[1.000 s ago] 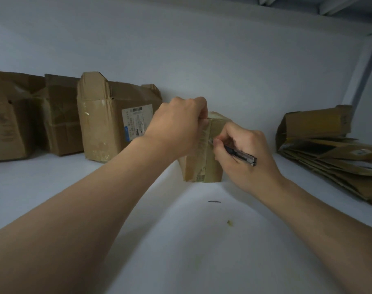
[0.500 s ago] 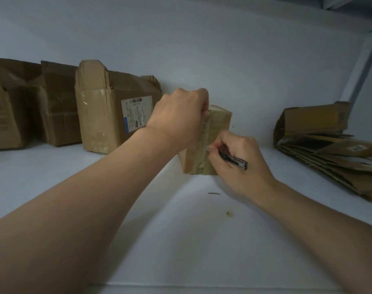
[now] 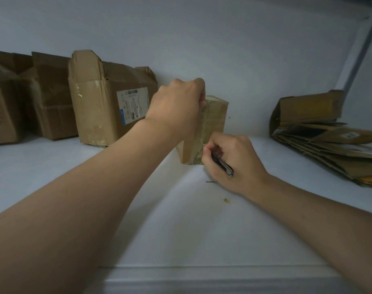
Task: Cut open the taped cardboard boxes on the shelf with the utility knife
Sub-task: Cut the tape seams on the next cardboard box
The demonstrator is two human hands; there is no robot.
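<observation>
A small taped cardboard box (image 3: 214, 124) stands on end in the middle of the white shelf (image 3: 181, 230). My left hand (image 3: 176, 107) grips its top left corner from above. My right hand (image 3: 231, 160) holds a dark utility knife (image 3: 222, 163) like a pen. The knife's tip sits against the taped seam low on the box's front edge, near the shelf. The blade itself is hidden by my fingers.
A larger labelled box (image 3: 108, 102) and two more opened boxes (image 3: 45, 96) stand along the back wall at left. A stack of flattened cardboard (image 3: 329, 136) lies at right. Small scraps (image 3: 226, 200) lie on the shelf in front of the box.
My right hand has drawn the knife down the taped seam from mid-height to near the bottom of the box. My left hand keeps its grip on top.
</observation>
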